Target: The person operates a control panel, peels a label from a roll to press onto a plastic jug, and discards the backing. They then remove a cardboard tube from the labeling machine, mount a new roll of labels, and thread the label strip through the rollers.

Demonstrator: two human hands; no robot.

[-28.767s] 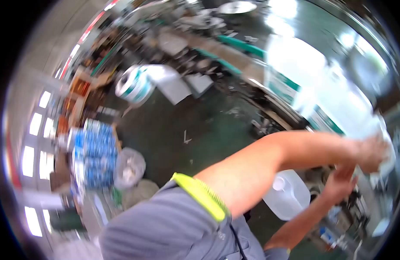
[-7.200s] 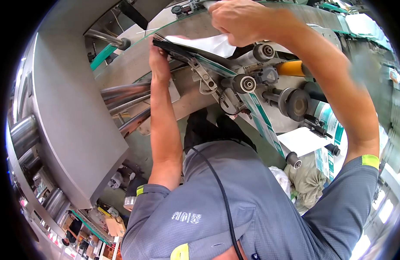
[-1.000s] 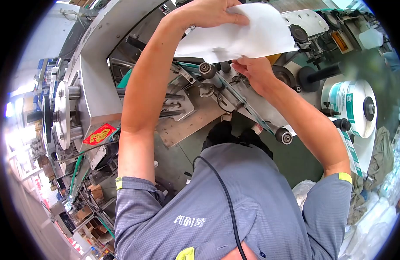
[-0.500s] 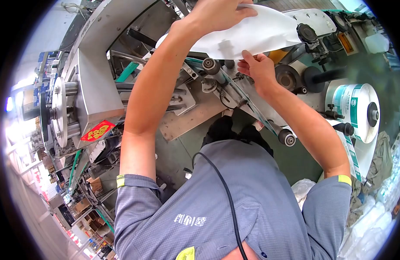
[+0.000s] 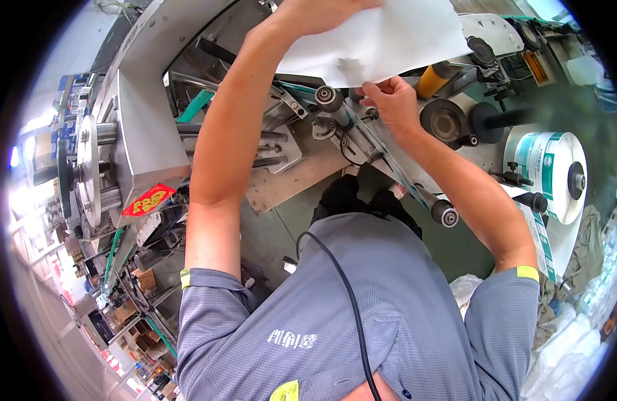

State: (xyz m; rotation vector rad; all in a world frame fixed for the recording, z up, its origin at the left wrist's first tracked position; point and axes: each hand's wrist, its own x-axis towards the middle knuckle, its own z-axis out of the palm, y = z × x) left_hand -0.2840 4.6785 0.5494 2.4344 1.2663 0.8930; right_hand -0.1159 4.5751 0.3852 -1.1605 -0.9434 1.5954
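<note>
A wide white sheet (image 5: 395, 40) spreads across the machine at the top of the view, with a dark shadow on its lower part. My right hand (image 5: 394, 105) pinches its lower edge between thumb and fingers. My left hand (image 5: 325, 12) is closed at the sheet's upper left, its fingertips partly cut off by the frame's top edge. Just below the sheet, near my right hand, are a guide roller (image 5: 329, 98) and a yellow roller (image 5: 434, 80). A black knob (image 5: 481, 51) sits by the sheet's right end.
A roll of green-and-white printed labels (image 5: 539, 170) is mounted at the right. A long bar with an end roller (image 5: 445, 215) reaches toward my body. The grey machine housing (image 5: 148, 127) stands at left, with a metal disc (image 5: 89, 170). Plastic bags (image 5: 569, 341) lie at lower right.
The sheet's lower edge has come down and the sheet shows broader and flatter. My left hand has risen partly out of frame; my right hand has moved slightly left, gripping the edge.
</note>
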